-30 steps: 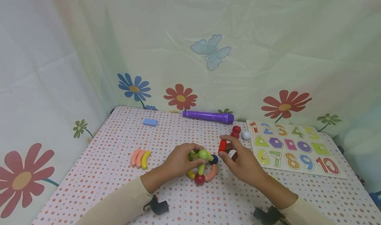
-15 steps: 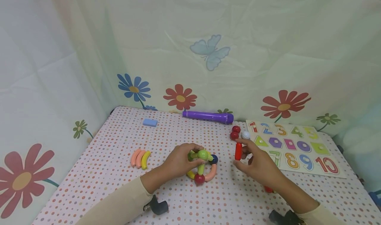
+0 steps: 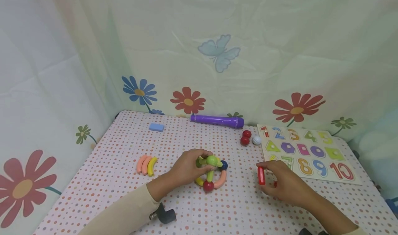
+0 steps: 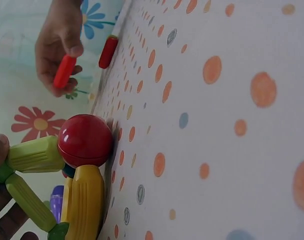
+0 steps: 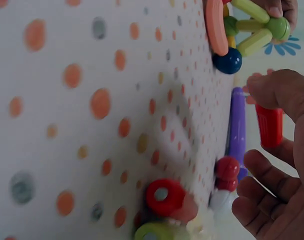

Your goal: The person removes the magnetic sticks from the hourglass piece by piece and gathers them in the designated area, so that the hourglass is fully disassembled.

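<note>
My left hand (image 3: 186, 165) grips the top of a magnetic ball-and-stick structure, its fingers beside the light green ball (image 3: 212, 160). Green sticks slope down from that ball to a base of yellow and salmon curved sticks (image 3: 222, 178), with a red ball (image 4: 85, 140) and a dark blue ball (image 5: 228, 61) at its corners. Off to the right, my right hand (image 3: 286, 181) pinches a short red stick (image 3: 261, 175) upright between thumb and finger. On the table near this hand, another red stick (image 5: 164, 196) and a light green one (image 5: 151, 231) show their metal ends.
Two salmon curved sticks and a yellow one (image 3: 152, 167) lie at left. A blue block (image 3: 157, 127) and a purple toy microphone (image 3: 217, 121) are farther back. Red balls (image 3: 245, 140) and a white ball (image 3: 256, 140) sit beside the number puzzle board (image 3: 311, 153).
My right hand has moved right and toward the table's front with the red stick, away from the structure. My left hand has stayed in place on the structure.
</note>
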Tool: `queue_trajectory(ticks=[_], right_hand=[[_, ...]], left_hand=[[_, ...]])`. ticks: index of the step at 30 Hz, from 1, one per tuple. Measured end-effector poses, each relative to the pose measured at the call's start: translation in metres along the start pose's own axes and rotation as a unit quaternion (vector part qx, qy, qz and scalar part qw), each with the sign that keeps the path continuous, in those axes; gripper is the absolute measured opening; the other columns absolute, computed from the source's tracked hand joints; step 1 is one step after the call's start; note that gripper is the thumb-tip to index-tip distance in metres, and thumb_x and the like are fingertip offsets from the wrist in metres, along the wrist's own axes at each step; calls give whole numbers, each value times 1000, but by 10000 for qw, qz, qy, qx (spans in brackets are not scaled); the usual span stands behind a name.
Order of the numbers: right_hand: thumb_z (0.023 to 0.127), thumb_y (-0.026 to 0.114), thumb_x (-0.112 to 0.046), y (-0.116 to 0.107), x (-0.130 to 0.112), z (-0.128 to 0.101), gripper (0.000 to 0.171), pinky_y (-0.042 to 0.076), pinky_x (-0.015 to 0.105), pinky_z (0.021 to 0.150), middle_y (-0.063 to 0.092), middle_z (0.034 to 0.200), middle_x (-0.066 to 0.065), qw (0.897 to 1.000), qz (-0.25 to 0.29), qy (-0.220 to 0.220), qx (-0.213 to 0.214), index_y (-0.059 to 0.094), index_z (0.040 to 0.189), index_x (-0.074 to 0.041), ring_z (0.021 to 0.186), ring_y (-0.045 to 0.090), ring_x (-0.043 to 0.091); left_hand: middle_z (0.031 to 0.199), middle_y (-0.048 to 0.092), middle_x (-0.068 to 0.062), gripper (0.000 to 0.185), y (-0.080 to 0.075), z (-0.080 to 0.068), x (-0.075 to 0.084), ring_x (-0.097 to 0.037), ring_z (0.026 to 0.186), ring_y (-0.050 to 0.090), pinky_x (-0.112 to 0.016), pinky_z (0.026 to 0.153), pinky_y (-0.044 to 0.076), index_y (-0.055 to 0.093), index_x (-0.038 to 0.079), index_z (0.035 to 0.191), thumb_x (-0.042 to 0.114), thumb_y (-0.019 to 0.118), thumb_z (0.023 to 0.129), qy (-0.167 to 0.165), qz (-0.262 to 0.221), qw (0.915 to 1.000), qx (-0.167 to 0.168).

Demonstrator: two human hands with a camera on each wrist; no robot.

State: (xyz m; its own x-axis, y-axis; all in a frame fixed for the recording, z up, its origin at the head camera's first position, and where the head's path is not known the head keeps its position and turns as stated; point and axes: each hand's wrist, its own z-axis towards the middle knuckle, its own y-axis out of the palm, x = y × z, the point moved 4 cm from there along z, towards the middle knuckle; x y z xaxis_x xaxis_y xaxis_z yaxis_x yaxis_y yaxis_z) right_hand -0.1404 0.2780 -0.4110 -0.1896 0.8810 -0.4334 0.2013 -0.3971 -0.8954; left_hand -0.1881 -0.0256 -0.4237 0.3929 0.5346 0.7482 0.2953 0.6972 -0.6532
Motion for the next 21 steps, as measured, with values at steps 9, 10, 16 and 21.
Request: queue_trajectory(ticks=[9, 10, 16, 21], right_hand=[[71, 93, -38, 6, 25, -12, 65, 58, 48, 85, 63, 128, 5, 9984, -479, -179, -243, 67, 128, -19, 115, 54, 29], [72, 93, -39, 7, 27, -13, 65, 58, 48, 86, 63, 127, 4, 9982, -515, -132, -266, 67, 128, -19, 115, 54, 28], [69, 94, -37, 11, 35, -17, 68, 58, 50, 86, 61, 129, 8, 9973, -585, -20, -433, 67, 127, -17, 113, 53, 30], [67, 96, -39, 13, 38, -18, 68, 57, 53, 87, 59, 132, 11, 9969, -679, -68, -398, 67, 125, -18, 117, 51, 34]], left_hand=[[116, 67, 8, 40, 0, 0, 0, -12, 111, 61, -34, 97, 51, 68, 16, 127, 32, 79, 92, 22, -55, 10000, 24], [116, 67, 8, 40, 0, 0, -1, -12, 111, 61, -34, 98, 51, 68, 16, 127, 32, 79, 92, 21, -54, 10000, 23], [117, 67, 8, 39, 0, 0, -1, -12, 111, 61, -35, 98, 51, 68, 17, 127, 32, 78, 92, 3, -43, 10000, 22], [118, 67, 8, 39, 0, -1, 0, -12, 113, 60, -36, 99, 50, 68, 16, 128, 31, 78, 93, -44, -96, 9999, 10]])
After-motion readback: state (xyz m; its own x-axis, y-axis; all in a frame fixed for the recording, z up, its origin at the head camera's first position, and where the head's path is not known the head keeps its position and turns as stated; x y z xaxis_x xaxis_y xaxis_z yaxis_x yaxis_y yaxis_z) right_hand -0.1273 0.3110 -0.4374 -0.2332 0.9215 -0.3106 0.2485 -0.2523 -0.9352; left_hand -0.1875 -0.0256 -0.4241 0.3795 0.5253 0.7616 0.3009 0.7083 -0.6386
